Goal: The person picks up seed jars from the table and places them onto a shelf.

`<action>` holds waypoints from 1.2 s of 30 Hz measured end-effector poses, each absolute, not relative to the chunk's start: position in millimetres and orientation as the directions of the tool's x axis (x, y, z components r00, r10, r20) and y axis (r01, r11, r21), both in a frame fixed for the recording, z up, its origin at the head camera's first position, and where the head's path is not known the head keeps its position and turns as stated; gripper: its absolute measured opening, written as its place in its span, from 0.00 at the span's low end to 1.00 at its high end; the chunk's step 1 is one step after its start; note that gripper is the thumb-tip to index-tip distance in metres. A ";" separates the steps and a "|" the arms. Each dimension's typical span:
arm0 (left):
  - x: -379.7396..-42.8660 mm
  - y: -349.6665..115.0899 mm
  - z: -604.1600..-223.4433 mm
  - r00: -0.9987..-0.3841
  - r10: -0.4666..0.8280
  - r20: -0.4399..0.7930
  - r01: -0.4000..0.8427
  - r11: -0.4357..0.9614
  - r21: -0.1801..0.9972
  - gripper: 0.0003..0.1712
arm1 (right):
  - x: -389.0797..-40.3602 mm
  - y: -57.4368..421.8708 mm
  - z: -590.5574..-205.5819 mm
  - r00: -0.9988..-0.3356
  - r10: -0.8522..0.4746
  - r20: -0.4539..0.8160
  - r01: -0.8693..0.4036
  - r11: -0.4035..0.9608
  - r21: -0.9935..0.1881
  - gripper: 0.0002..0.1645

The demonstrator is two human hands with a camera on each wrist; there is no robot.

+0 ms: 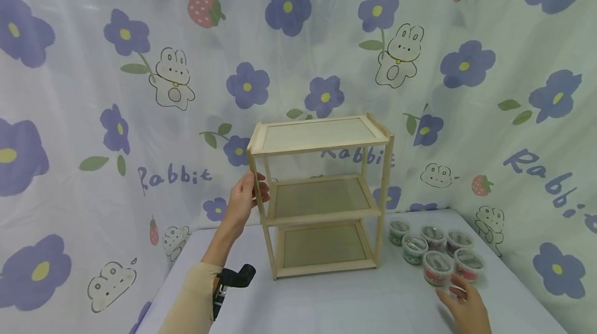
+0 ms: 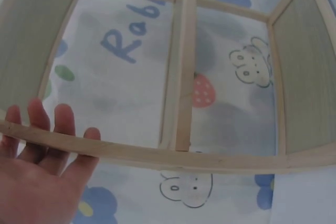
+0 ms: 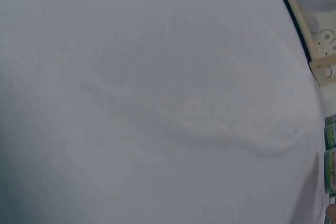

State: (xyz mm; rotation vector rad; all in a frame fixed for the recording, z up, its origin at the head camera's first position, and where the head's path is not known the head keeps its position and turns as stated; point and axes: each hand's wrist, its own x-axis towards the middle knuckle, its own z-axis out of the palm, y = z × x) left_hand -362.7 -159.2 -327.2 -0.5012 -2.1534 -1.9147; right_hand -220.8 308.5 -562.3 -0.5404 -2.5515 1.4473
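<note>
A three-tier wooden shelf (image 1: 322, 217) stands upright on the table, with pale panels in its light frame. My left hand (image 1: 242, 196) grips its left front post at the height of the middle tier. In the left wrist view the fingers of the left hand (image 2: 39, 182) curl round the post (image 2: 231, 161). At the lower right, my right hand (image 1: 468, 305) is loosely bent and holds nothing. It is just in front of a lidded tub with red contents (image 1: 437, 269); whether they touch I cannot tell. A fingertip (image 3: 331, 212) alone shows in the right wrist view.
Several small clear-lidded tubs cluster right of the shelf, among them a green one (image 1: 414, 251) and a purple one (image 1: 459, 243). A white cloth (image 1: 326, 305) covers the table. Behind and beside it hangs a curtain (image 1: 298, 54) printed with flowers and rabbits.
</note>
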 end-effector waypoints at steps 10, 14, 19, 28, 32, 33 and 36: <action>-362.3 -156.3 -325.3 -0.922 0.105 0.372 0.380 0.068 0.922 0.29 | -232.9 320.9 -576.1 -0.934 0.357 0.019 0.179 0.513 -0.840 0.51; -362.7 -157.8 -324.8 -0.923 0.121 0.365 0.376 0.080 0.923 0.31 | -241.2 324.9 -578.2 -0.949 0.313 0.035 0.144 0.530 -0.836 0.54; -362.4 -158.5 -323.6 -0.921 0.134 0.365 0.377 0.087 0.922 0.31 | -251.8 328.1 -574.1 -0.956 0.290 -0.055 0.191 0.467 -0.864 0.65; -362.2 -153.1 -322.1 -0.919 0.152 0.364 0.380 0.091 0.921 0.28 | -262.5 328.0 -581.0 -0.935 0.344 0.089 0.094 0.482 -0.871 0.60; -362.0 -151.2 -320.7 -0.913 0.147 0.380 0.395 0.091 0.914 0.28 | -268.8 327.1 -584.8 -0.930 0.344 0.128 0.053 0.472 -0.880 0.60; -361.8 -151.3 -320.4 -0.912 0.146 0.384 0.399 0.096 0.912 0.28 | -269.9 326.0 -585.3 -0.929 0.345 0.133 0.048 0.469 -0.882 0.60; -360.9 -152.3 -320.6 -0.913 0.131 0.387 0.402 0.111 0.909 0.29 | -270.5 322.0 -586.9 -0.925 0.354 0.134 0.047 0.460 -0.886 0.59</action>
